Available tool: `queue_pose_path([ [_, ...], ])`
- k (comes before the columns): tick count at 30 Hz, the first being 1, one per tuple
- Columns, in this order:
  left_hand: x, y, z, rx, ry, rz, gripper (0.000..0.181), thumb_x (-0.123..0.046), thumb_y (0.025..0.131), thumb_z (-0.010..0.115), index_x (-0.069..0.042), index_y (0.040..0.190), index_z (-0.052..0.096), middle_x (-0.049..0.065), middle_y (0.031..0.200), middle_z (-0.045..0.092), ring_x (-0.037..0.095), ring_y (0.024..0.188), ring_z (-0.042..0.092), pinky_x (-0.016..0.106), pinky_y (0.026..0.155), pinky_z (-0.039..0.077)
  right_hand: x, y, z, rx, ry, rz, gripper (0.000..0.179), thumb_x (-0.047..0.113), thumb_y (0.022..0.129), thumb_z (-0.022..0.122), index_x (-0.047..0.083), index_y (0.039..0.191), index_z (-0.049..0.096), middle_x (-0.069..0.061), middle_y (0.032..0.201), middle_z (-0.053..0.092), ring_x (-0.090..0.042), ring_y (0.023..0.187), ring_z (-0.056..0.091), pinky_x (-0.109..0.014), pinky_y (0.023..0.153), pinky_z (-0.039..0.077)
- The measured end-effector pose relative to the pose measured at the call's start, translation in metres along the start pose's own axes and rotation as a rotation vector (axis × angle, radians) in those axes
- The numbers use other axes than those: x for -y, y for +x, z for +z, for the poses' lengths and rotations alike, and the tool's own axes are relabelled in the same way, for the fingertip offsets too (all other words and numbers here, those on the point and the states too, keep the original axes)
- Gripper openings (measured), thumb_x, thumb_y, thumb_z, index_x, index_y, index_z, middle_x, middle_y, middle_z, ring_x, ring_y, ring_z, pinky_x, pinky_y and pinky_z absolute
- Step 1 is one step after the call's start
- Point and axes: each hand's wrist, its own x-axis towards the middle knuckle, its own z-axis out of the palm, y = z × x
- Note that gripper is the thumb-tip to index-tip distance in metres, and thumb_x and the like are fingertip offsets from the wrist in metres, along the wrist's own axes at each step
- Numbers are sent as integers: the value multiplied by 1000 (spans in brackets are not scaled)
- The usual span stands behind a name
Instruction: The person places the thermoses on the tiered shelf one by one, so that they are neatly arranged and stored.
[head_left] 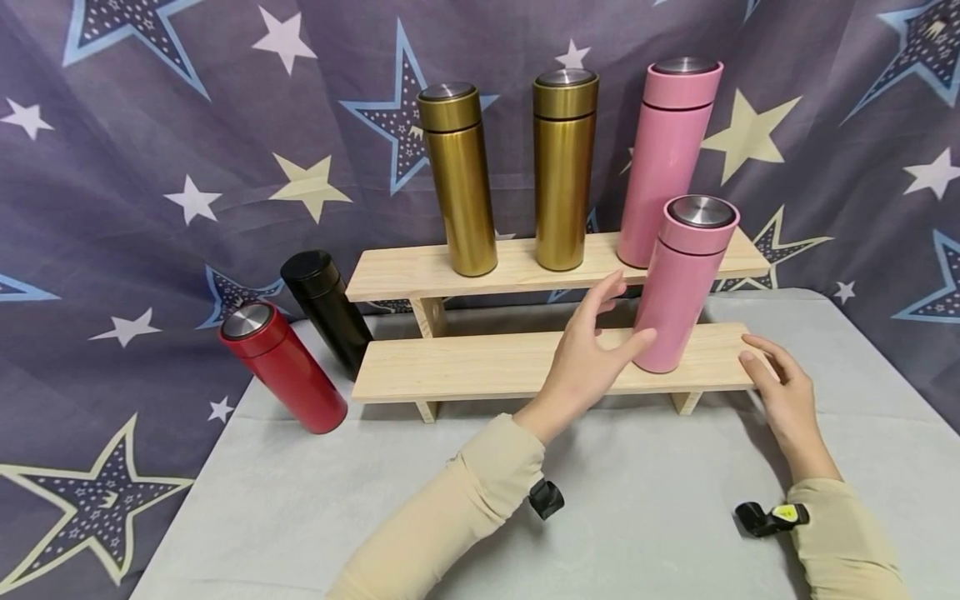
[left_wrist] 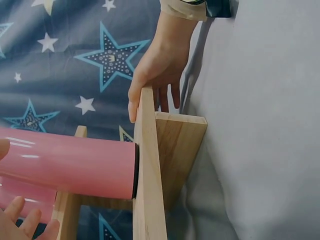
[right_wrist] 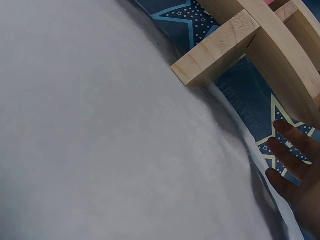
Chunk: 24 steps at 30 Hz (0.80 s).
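Note:
A pink thermos bottle (head_left: 686,287) with a steel-topped lid stands upright on the lower board of a two-tier wooden shelf (head_left: 457,367). My left hand (head_left: 588,358) is at its left side, fingers spread and thumb close to the bottle; whether the thumb touches cannot be told. At the lower board's right end is my right hand (head_left: 783,392). In the left wrist view that hand (left_wrist: 165,62) straddles the board end, thumb on the upper side and extended fingers below. The fingers (right_wrist: 287,155) look loose under the board in the right wrist view.
Two gold thermos bottles (head_left: 467,187) and a taller pink bottle (head_left: 667,167) stand on the upper board (head_left: 397,271). Left of the shelf, a red bottle (head_left: 288,367) and a black bottle (head_left: 330,312) stand on the grey cloth-covered table (head_left: 300,508). A star-patterned curtain (head_left: 247,142) hangs behind.

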Motion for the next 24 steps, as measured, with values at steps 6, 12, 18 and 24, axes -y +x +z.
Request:
queue_pose_path([
  [6,-1,-7,-11,-8,-21,-19,72,-28,90,75,-29,152,37,-17,141,49,3,128,43,44,103,39,1,-1,0,-2,-3,1,43,37,99,60,25,141,57,15,132,52,3,112,48,-4,83,37],
  [12,-2,-16,-21,-14,-22,-9,71,-25,91,74,-25,152,37,-15,141,50,4,128,43,42,102,39,3,-1,1,-4,-3,12,43,38,99,59,26,141,57,13,134,52,1,115,47,-5,84,37],
  [18,-1,-25,-32,-26,-15,3,71,-23,91,74,-21,152,38,-13,141,50,7,129,43,46,103,39,3,-1,1,-4,-19,24,45,39,99,58,27,142,56,11,138,50,-1,119,45,-8,88,37],
  [24,1,-34,-44,-15,8,-1,69,-26,92,73,-28,152,37,-12,143,50,8,131,42,44,104,37,3,-2,1,-7,-23,12,44,39,99,58,27,142,56,12,136,51,1,116,46,-7,87,37],
])
